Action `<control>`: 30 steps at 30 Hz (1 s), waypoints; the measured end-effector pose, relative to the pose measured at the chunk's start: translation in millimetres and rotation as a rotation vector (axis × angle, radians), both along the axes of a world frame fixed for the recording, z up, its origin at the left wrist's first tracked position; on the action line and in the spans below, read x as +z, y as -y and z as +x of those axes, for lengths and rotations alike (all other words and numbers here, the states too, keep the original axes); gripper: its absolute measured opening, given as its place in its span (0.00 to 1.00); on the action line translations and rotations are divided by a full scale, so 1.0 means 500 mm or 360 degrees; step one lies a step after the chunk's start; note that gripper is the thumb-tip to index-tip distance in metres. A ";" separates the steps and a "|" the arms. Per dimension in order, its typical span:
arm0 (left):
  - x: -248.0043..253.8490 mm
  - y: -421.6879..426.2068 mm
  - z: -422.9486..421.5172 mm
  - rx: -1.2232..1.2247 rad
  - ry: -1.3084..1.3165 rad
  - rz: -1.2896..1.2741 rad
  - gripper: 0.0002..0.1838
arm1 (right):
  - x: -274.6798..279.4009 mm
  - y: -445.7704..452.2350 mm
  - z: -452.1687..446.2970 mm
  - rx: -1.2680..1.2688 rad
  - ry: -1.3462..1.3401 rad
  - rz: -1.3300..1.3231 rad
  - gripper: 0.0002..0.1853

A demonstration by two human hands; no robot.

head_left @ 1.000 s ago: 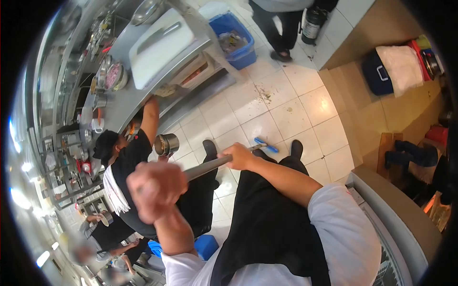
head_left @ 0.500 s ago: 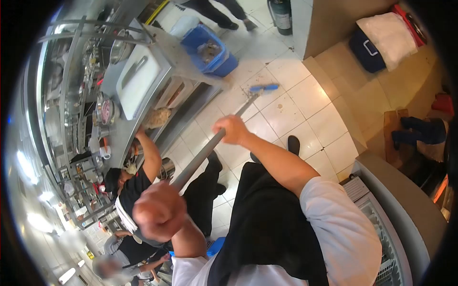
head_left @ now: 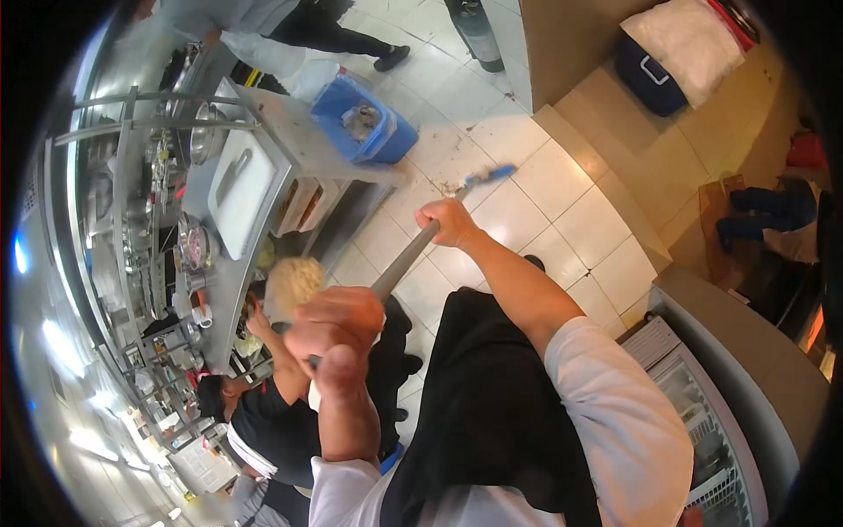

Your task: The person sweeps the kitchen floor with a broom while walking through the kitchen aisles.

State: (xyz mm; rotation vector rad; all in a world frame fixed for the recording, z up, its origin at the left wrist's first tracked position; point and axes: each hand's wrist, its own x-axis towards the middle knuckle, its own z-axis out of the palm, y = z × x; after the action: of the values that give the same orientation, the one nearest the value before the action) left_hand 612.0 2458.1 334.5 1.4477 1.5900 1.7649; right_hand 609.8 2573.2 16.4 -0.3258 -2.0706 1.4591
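Note:
A broom with a grey handle [head_left: 406, 263] and a blue head [head_left: 493, 174] slants across the view, its head down on the white tiled floor [head_left: 553, 220]. My left hand [head_left: 335, 329] is wrapped around the upper end of the handle, close to the camera. Further down the shaft, my right hand [head_left: 450, 223] grips it with closed fingers. Brown crumbs of dirt [head_left: 450, 186] lie scattered on the tiles beside the head. The bristles are blurred.
A blue bin [head_left: 386, 140] holding rubbish stands by the steel counter [head_left: 290, 167]. A co-worker in black [head_left: 272, 426] bends at the counter on my left, beside a pale lumpy bundle [head_left: 294, 285]. Another person's shoe [head_left: 392, 59] is beyond the bin. A glass-topped fridge [head_left: 702, 413] stands right.
The broom head has shifted slightly right, and both hands have moved right with the handle. A pale bundle now shows near the co-worker. The person beyond the bin has come further into view.

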 end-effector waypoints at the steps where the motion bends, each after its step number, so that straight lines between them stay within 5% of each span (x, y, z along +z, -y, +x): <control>1: -0.012 -0.001 0.007 -0.0027 -0.0089 -0.0004 0.22 | -0.001 -0.006 -0.011 -0.0006 0.0009 -0.0045 0.07; 2: -0.026 0.001 0.012 -0.0058 -0.0174 -0.0006 0.21 | 0.008 -0.010 -0.013 -0.0014 0.0002 -0.0046 0.07; 3: -0.030 0.036 0.034 0.0514 -0.0453 0.0026 0.20 | 0.016 -0.017 -0.014 0.0132 -0.0060 -0.0005 0.05; 7: 0.074 0.056 -0.014 0.0163 0.0263 0.0298 0.20 | 0.094 0.029 0.028 0.0346 0.0045 -0.0058 0.05; 10: 0.085 0.056 -0.038 0.0309 0.0479 0.0308 0.22 | 0.138 0.070 0.096 -0.0099 0.0072 0.0004 0.22; 14: -0.010 -0.006 -0.087 0.1022 0.0899 0.0219 0.21 | 0.084 0.087 0.099 -0.0562 0.0268 -0.0073 0.21; 18: -0.066 -0.066 -0.185 0.0559 0.0706 0.0278 0.22 | -0.019 0.013 -0.039 -0.0626 0.0038 -0.0004 0.20; 25: 0.005 -0.066 -0.309 0.0409 0.0157 0.0438 0.23 | 0.063 -0.089 -0.286 -0.0314 -0.0178 0.0064 0.16; 27: 0.031 -0.058 -0.331 0.0528 0.0187 0.0452 0.23 | 0.116 -0.079 -0.254 -0.0305 -0.0050 0.0108 0.17; 30: -0.002 -0.081 -0.371 0.0746 0.0963 0.0535 0.24 | 0.081 -0.089 -0.149 -0.0249 0.0300 0.0109 0.15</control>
State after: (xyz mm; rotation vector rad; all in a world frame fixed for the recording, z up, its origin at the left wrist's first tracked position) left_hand 426.3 2498.6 333.7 0.5484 1.4051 2.5179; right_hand 535.3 2617.6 57.0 -0.6039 -2.1823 1.3042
